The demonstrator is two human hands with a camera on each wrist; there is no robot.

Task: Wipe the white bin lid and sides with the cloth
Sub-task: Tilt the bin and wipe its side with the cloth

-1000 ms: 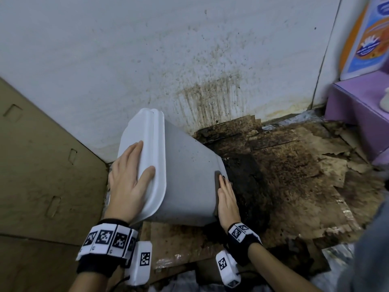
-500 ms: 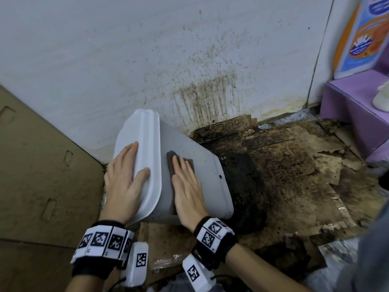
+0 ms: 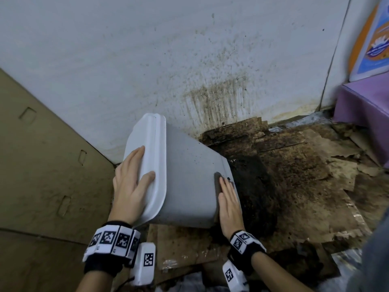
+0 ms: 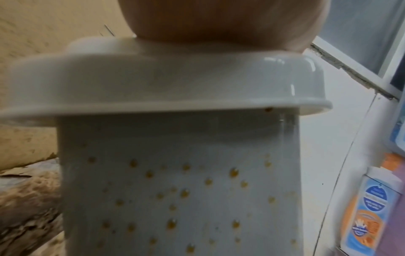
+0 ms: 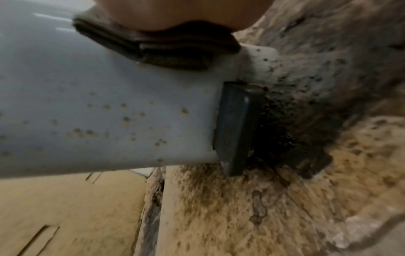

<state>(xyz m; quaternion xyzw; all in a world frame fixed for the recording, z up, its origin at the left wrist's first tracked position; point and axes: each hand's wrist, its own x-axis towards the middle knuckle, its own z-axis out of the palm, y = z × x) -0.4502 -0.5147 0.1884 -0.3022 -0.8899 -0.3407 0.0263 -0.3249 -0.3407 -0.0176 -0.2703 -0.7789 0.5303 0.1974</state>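
The white bin (image 3: 189, 182) is tipped over toward the left, its base end resting on the dirty floor. My left hand (image 3: 134, 182) lies flat on the white lid (image 3: 151, 157), fingers straight, steadying it. My right hand (image 3: 228, 199) presses a folded dark grey cloth (image 3: 217, 182) flat against the bin's upper side, close to the base end. The right wrist view shows the cloth (image 5: 157, 50) under my palm, brown spots on the bin's side (image 5: 109, 110) and a dark pedal (image 5: 236, 128) at the base. Brown droplets dot the bin's front (image 4: 179, 199) below the lid (image 4: 166, 86).
A stained white wall (image 3: 189, 60) stands behind the bin. Brown cardboard (image 3: 42, 165) leans at the left. Soiled, torn cardboard (image 3: 294, 175) covers the floor to the right, with a black patch (image 3: 254, 186) by the bin's base. A purple stand (image 3: 366, 104) sits at far right.
My right hand slid the cloth from the bin's base end up toward the lid, then back down to the base end. The left hand stayed on the lid.
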